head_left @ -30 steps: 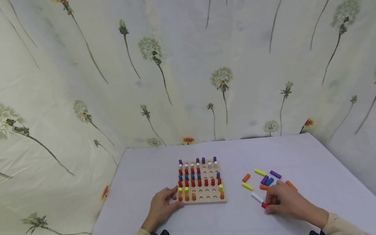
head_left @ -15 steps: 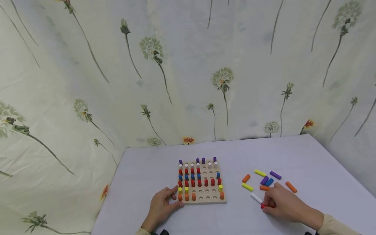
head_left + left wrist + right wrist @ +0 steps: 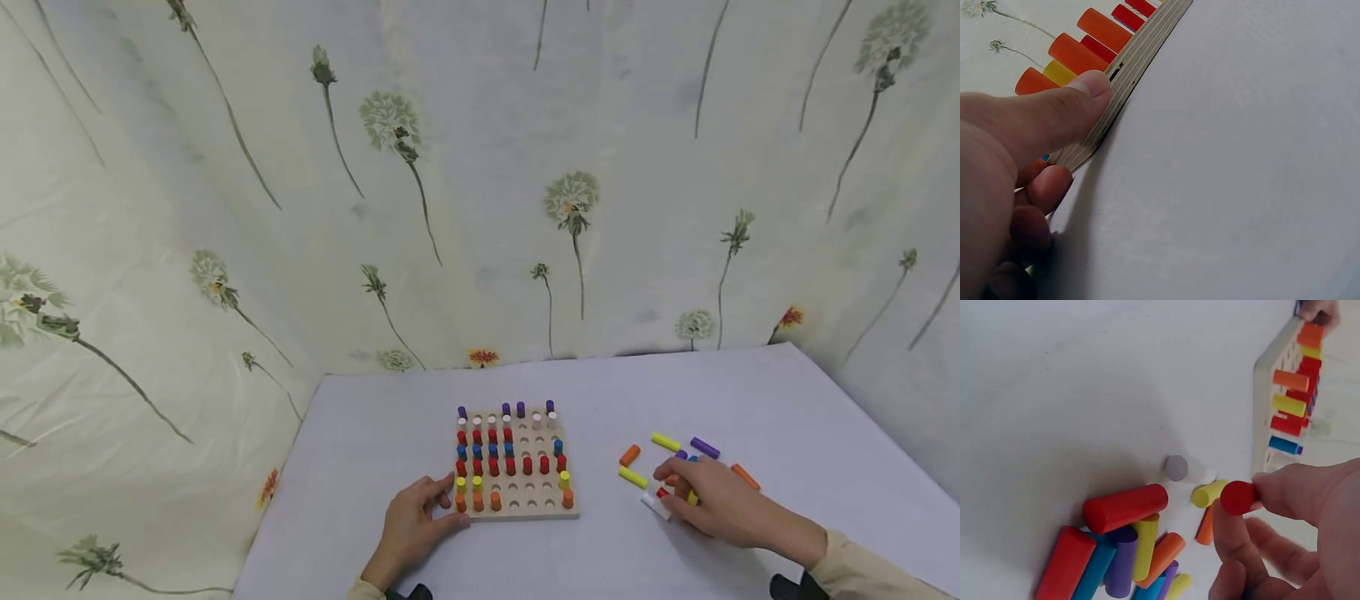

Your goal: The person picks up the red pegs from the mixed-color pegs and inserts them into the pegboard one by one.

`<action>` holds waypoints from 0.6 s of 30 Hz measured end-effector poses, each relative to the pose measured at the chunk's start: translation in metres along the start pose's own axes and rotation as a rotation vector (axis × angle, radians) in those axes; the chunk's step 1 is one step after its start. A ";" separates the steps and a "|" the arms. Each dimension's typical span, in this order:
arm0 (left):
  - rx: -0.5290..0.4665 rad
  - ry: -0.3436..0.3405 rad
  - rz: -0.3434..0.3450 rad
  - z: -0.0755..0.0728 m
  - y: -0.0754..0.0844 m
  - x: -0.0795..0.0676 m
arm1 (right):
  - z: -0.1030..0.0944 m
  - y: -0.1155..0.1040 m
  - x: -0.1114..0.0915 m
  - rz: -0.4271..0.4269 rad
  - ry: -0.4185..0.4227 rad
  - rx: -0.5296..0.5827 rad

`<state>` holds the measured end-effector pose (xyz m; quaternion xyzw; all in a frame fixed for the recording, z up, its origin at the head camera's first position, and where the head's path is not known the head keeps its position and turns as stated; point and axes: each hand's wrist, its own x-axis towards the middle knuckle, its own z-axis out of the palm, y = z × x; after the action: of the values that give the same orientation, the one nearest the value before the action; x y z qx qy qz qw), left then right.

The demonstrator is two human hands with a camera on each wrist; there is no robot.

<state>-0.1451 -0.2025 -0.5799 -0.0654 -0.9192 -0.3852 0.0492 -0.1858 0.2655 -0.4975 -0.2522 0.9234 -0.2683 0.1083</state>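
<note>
My left hand (image 3: 415, 515) grips the near left corner of a wooden pegboard (image 3: 528, 514). In the left wrist view its thumb (image 3: 1079, 103) presses the board's front edge, with the other fingers curled at the side. Coloured pegs stand upright in rows, with several holes bare. Over the loose pegs at the right, my right hand (image 3: 723, 504) pinches a red peg (image 3: 1239, 497) between thumb and finger, its round end toward the wrist camera. A white peg (image 3: 655, 507) lies on the table beneath that hand, near the held peg.
Loose pegs lie around and under the right hand, including a yellow peg (image 3: 633, 477), an orange peg (image 3: 629, 455), a purple peg (image 3: 705, 447) and another red peg (image 3: 1125, 508). White cloth covers the table (image 3: 390, 425); a flowered curtain (image 3: 480, 208) hangs behind.
My right hand has picked up the red peg from beside the white peg and shifted slightly left and away from me. The left hand still grips the pegboard.
</note>
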 end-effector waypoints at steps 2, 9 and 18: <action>-0.004 -0.001 0.001 0.000 0.000 -0.001 | 0.000 0.000 0.002 -0.029 0.007 -0.006; -0.014 0.000 -0.003 -0.001 0.003 -0.001 | -0.004 -0.007 0.016 -0.041 0.082 0.040; -0.004 -0.007 -0.013 -0.002 0.002 0.000 | -0.008 -0.019 0.036 -0.024 0.259 -0.053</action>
<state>-0.1445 -0.2023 -0.5772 -0.0610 -0.9189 -0.3873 0.0435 -0.2110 0.2363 -0.4831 -0.2293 0.9333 -0.2755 -0.0216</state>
